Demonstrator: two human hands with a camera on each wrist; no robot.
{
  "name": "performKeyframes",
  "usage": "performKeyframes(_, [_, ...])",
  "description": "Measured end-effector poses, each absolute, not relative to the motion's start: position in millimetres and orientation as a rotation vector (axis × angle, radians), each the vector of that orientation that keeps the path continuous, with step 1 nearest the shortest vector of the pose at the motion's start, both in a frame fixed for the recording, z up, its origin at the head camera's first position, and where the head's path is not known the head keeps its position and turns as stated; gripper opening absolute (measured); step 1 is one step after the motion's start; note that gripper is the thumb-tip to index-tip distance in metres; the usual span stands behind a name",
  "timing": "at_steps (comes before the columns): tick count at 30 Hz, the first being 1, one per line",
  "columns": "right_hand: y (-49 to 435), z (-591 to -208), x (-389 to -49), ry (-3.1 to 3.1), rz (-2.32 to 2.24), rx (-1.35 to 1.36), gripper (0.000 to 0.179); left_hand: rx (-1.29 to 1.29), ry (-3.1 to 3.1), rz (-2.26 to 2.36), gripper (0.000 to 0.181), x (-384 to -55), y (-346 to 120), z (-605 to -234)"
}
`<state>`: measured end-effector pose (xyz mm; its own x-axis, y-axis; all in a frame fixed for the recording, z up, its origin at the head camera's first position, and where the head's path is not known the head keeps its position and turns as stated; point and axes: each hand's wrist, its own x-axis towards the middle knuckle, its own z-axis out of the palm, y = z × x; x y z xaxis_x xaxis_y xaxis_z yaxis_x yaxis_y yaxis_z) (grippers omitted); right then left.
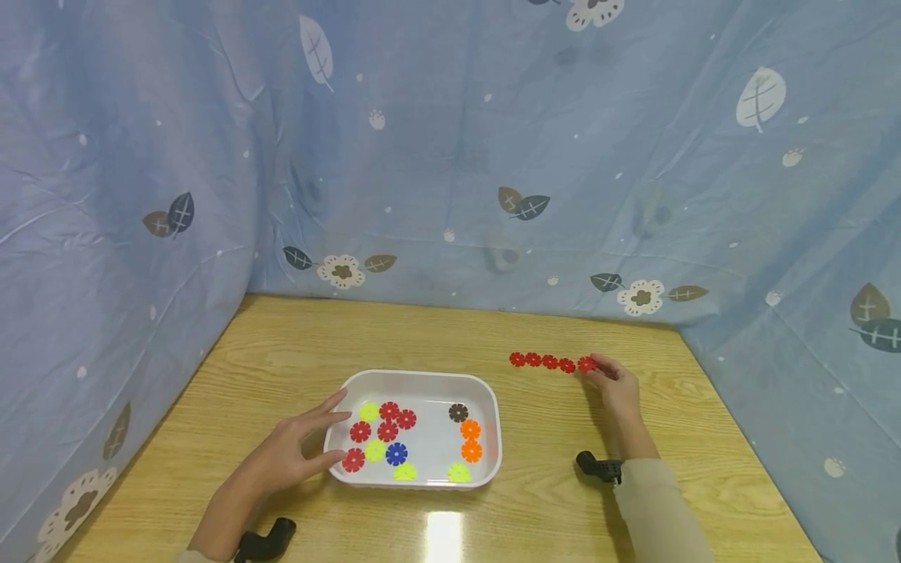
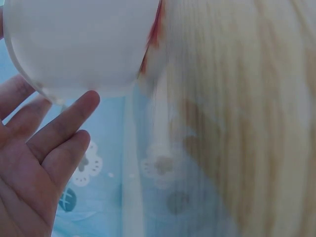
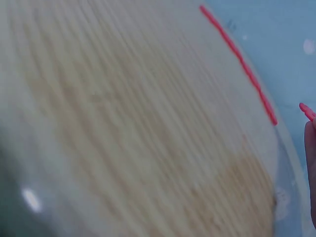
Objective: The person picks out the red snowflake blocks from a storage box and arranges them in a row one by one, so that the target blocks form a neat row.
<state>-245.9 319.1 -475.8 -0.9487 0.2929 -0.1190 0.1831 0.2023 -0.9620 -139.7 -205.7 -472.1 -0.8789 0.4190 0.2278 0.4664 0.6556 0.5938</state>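
Observation:
My right hand point(image 1: 616, 391) pinches a red notched disc point(image 1: 586, 364) between thumb and fingertips. That same red disc point(image 3: 307, 110) shows at the right edge of the right wrist view, apart from a row of red discs point(image 1: 550, 362) lying on the table just left of it. At the white tray point(image 1: 429, 374), my left hand point(image 1: 288, 442) stands at the left end with fingers and thumb spread. In the left wrist view, the fingers point(image 2: 69, 118) extend beside the outside of the tray; whether they touch it I cannot tell.
Inside the tray lie several loose discs: red ones point(image 1: 389, 410), yellow ones point(image 1: 375, 450), a blue one point(image 1: 396, 453), a brown one point(image 1: 458, 412) and two orange ones point(image 1: 472, 450). Blue patterned cloth point(image 1: 436, 156) hangs behind and beside the wooden table point(image 1: 394, 324).

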Motion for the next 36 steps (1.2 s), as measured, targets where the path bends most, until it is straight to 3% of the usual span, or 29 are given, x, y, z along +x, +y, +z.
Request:
performKeyframes(20, [324, -493, -258, -2.656, 1.414, -0.403, 0.037, -0.743, -2.793, -1.028, 0.051, -140, -206, -472])
performKeyframes(36, [320, -493, -257, -2.669, 1.424, -0.416, 0.042, -0.764, -2.766, -1.026, 0.05, -140, -205, -471])
